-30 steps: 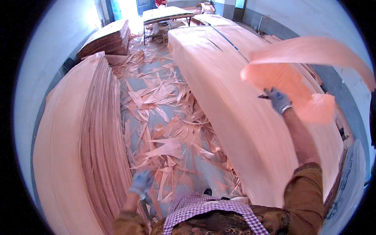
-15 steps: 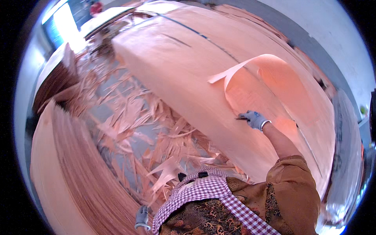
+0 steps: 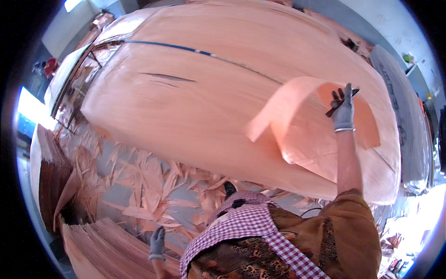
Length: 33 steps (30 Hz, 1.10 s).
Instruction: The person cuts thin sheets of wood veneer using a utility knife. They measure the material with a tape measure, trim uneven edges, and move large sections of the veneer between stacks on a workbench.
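Observation:
A large stack of pale reddish wood veneer sheets (image 3: 195, 111) lies in front of me. On its right part, a loose veneer strip (image 3: 274, 111) curls up in a loop. My right hand (image 3: 344, 114), in a grey glove, is raised at this curl with its palm turned up. It holds a slim dark tool (image 3: 331, 112) across the palm; its exact kind does not show. Low at the left hangs my left hand (image 3: 158, 242), also gloved, with fingers stretched and nothing in it, near a second veneer stack (image 3: 107, 242).
A long thin pole (image 3: 202, 51), blue at one end, lies across the big stack. Torn veneer scraps (image 3: 151, 186) litter the floor before me. Another veneer pile (image 3: 51, 167) stands at the left, and a plastic-wrapped stack (image 3: 404, 107) at the right.
My right hand has risen from the sheet's surface and moved right, turning palm up with the tool. The curled strip has shifted. My left hand has come up slightly, and the view has turned.

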Tool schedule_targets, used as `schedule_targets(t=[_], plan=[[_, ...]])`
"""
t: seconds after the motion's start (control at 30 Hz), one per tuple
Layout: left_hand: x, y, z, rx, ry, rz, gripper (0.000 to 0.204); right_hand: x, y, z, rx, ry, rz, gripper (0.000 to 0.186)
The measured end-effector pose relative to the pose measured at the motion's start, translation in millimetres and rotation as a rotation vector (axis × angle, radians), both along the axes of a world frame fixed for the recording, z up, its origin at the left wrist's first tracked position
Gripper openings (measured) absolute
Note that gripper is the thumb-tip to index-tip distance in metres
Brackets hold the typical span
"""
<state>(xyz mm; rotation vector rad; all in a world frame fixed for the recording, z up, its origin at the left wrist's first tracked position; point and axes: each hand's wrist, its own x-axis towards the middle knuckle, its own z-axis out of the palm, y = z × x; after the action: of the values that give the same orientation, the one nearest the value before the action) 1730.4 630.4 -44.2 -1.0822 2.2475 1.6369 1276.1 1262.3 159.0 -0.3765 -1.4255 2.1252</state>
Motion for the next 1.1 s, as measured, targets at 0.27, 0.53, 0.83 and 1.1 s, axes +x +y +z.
schedule_targets(t=[0.27,0.53,0.83,1.1], plan=[[-111,-114,-21,-0.206,-0.062,-0.3,0.036,-171,-41,-10,0.455,-0.075,0.105,0.024],[-344,-204,74,-0.157,0.31,-0.443,0.031,-141,-435,37,1.783,0.388,0.782,0.04],[-498,-286,78,0.465,0.435,-0.281,0.053,-79,-575,-104,1.88,-0.201,0.913,0.042],[-560,-273,57,0.784,0.261,-0.225,0.049,-68,-596,-123,1.818,-0.27,0.84,0.047]])
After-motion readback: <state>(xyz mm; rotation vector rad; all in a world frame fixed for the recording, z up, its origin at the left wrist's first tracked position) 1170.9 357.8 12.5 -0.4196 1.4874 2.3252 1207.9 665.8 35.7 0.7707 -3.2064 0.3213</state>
